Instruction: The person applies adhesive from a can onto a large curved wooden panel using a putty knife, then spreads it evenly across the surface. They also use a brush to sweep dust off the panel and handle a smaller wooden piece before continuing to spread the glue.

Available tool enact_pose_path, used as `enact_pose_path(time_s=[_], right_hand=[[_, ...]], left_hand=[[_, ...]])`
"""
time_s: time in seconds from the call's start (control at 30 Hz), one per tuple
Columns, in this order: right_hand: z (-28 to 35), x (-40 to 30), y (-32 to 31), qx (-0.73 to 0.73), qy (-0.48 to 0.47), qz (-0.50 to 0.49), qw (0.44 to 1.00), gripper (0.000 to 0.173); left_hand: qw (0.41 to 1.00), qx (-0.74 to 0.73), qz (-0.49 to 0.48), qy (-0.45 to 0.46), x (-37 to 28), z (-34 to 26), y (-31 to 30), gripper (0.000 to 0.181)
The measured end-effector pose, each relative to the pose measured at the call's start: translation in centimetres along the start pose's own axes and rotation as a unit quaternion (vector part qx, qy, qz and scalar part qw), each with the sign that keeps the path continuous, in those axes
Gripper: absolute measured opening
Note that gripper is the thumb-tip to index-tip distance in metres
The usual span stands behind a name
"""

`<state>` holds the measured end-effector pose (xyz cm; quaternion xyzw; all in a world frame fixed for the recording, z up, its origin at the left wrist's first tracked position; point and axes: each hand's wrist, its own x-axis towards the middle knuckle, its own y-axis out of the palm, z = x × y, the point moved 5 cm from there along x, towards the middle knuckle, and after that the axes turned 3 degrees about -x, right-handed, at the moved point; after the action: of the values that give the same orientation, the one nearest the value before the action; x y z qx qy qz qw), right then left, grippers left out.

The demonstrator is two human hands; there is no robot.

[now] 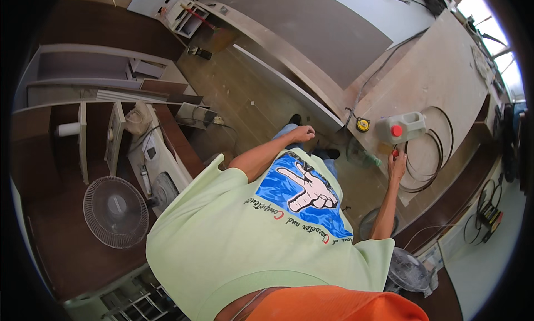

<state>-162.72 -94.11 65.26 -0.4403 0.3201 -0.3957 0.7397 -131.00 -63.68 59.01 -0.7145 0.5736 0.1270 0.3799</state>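
Note:
My left hand hangs in front of my body above the floor, its fingers loosely curled with nothing visible in them. At the pale board worktop on my right, my right hand has its fingertips on a small red cap-like piece. Just beyond those fingers is a translucent plastic jug with a red cap and a moulded handle. Beside the jug sits a yellow and black tape measure. A coil of thin dark strip lies to the right of my hand.
A white-edged panel stands along the bench ahead. Desk fans stand left and lower right. Cabinet carcasses line the left side. A dark cable crosses the worktop. A clear green-ended object is near the worktop's edge.

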Motion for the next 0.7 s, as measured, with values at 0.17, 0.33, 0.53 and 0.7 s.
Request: enact_pose_path(time_s=[0.17,0.33,0.53,0.7], right_hand=[[0.2,0.7,0.6,-0.011,-0.003,0.033,0.999,0.037],[0.5,0.7,0.8,-0.002,-0.023,0.045,0.999,0.042],[0.9,-0.1,1.2,-0.009,-0.028,0.058,0.998,0.047],[0.2,-1.5,-0.7,0.056,0.069,0.098,0.991,0.053]], left_hand=[[1.000,-0.014,-0.003,-0.003,0.4,1.1,0.6,0.037],[1.000,-0.009,0.005,0.006,-0.2,1.6,0.2,0.036],[1.000,0.019,0.014,0.020,-1.6,3.4,-0.3,0.037],[1.000,0.018,0.010,-0.011,-3.1,5.0,-1.4,0.039]])
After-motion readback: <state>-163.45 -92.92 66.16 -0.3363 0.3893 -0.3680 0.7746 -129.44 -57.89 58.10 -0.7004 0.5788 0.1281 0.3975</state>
